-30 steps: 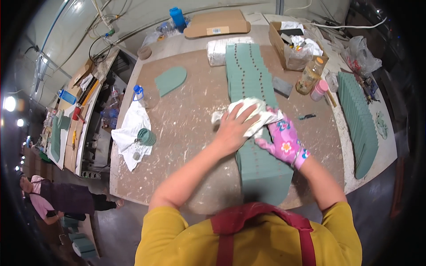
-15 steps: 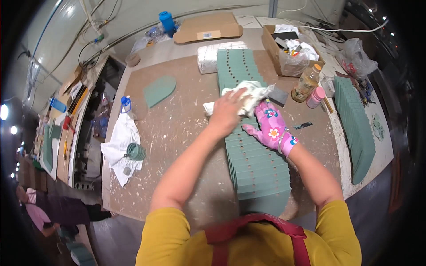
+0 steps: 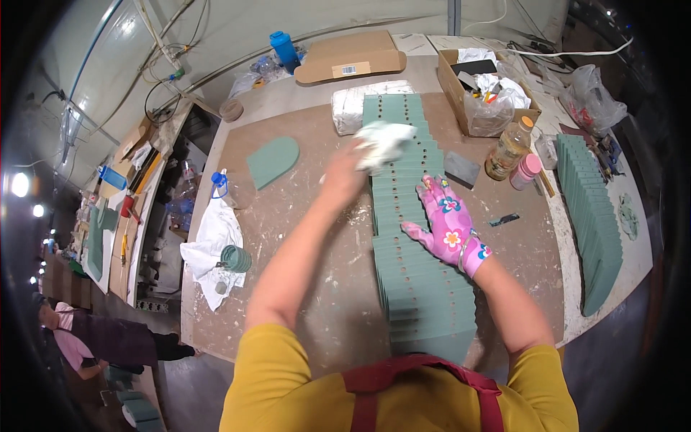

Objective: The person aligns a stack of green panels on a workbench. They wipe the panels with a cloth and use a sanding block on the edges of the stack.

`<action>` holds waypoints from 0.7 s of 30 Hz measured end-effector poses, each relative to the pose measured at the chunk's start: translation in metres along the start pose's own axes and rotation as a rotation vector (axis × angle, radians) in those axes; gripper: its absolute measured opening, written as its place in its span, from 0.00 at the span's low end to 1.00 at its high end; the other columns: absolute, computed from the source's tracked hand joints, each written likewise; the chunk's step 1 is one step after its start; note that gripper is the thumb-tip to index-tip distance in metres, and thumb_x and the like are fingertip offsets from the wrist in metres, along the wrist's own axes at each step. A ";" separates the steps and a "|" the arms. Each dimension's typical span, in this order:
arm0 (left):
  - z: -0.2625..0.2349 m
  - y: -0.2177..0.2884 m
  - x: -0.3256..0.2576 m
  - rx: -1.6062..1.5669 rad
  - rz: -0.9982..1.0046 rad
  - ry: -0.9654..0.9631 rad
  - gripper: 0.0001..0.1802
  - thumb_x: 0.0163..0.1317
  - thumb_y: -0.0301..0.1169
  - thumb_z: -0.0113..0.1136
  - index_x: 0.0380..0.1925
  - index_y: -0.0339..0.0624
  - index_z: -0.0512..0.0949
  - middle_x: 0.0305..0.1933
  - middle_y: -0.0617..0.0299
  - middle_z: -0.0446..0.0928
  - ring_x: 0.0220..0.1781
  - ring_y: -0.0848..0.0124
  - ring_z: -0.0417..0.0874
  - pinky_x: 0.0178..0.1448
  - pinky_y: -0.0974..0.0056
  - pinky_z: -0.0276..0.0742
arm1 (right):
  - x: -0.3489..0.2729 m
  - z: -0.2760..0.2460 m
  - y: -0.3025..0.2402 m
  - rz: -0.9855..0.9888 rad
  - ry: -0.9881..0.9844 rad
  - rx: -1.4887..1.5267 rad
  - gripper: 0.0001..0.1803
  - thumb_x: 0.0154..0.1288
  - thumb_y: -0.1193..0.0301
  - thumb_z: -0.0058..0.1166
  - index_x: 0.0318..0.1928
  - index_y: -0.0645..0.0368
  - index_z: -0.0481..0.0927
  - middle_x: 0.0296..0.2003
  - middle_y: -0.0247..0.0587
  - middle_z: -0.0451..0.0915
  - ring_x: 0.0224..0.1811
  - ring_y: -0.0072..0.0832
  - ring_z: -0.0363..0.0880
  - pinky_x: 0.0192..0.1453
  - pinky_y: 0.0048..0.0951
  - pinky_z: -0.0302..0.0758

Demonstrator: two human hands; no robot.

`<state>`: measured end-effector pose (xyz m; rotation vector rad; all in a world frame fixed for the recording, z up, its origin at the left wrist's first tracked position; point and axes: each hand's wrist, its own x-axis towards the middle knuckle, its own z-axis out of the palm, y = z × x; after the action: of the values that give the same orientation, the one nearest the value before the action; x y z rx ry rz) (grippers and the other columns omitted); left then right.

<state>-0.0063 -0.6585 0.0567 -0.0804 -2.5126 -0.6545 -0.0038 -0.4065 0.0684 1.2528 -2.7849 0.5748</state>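
A long overlapping row of green sheets (image 3: 425,277) with small dark holes runs away from me along the table, its far end against a white wrapped block (image 3: 347,111). My bare left hand (image 3: 344,173), blurred by motion, grips a crumpled white cloth (image 3: 385,146) just over the row's left edge. On the row's right edge lies my right hand (image 3: 446,219) in a pink flowered glove, fingers stretched out and thumb apart, holding nothing. A dark grey block (image 3: 461,170) sits right of the row, beyond the gloved fingertips.
Right of the row stand a bottle with an orange cap (image 3: 510,147), a pink jar (image 3: 526,173) and a filled cardboard box (image 3: 450,79). Another green stack (image 3: 586,223) lies farther right. At left are a rounded green sheet (image 3: 273,162) and a white cloth (image 3: 216,237). A person (image 3: 101,335) is at far left.
My left hand has lifted the cloth off the middle of the row and moved it left and away from me. My right hand stays on the row, now apart from the cloth.
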 end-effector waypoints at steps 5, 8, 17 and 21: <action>-0.049 -0.070 -0.008 0.029 -0.387 -0.173 0.19 0.57 0.34 0.57 0.49 0.43 0.77 0.47 0.46 0.77 0.49 0.52 0.78 0.55 0.56 0.72 | 0.016 0.006 0.003 -0.054 0.102 -0.038 0.42 0.61 0.41 0.47 0.62 0.66 0.65 0.66 0.56 0.59 0.68 0.51 0.56 0.70 0.50 0.51; -0.033 -0.005 0.048 -0.151 -0.105 0.029 0.20 0.58 0.37 0.56 0.50 0.43 0.76 0.53 0.44 0.74 0.56 0.51 0.74 0.59 0.54 0.69 | 0.024 -0.004 0.010 -0.058 0.181 -0.075 0.42 0.61 0.41 0.45 0.61 0.66 0.66 0.65 0.55 0.60 0.66 0.51 0.58 0.69 0.50 0.52; -0.050 -0.087 -0.022 -0.013 -0.396 -0.242 0.15 0.58 0.28 0.52 0.46 0.45 0.79 0.43 0.51 0.78 0.47 0.55 0.78 0.52 0.59 0.73 | 0.032 -0.005 0.032 -0.064 -0.007 0.137 0.42 0.61 0.45 0.49 0.63 0.67 0.63 0.67 0.58 0.56 0.69 0.51 0.55 0.72 0.43 0.52; -0.065 -0.051 0.037 -0.192 -0.396 -0.011 0.16 0.59 0.32 0.55 0.47 0.44 0.77 0.45 0.49 0.78 0.48 0.55 0.78 0.52 0.58 0.72 | 0.064 -0.024 0.047 0.070 0.220 0.101 0.44 0.62 0.44 0.47 0.65 0.70 0.59 0.68 0.60 0.53 0.70 0.50 0.52 0.73 0.41 0.50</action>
<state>-0.0159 -0.7363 0.1010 0.3534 -2.4886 -1.0526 -0.0840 -0.4159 0.0879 1.0397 -2.6543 0.8135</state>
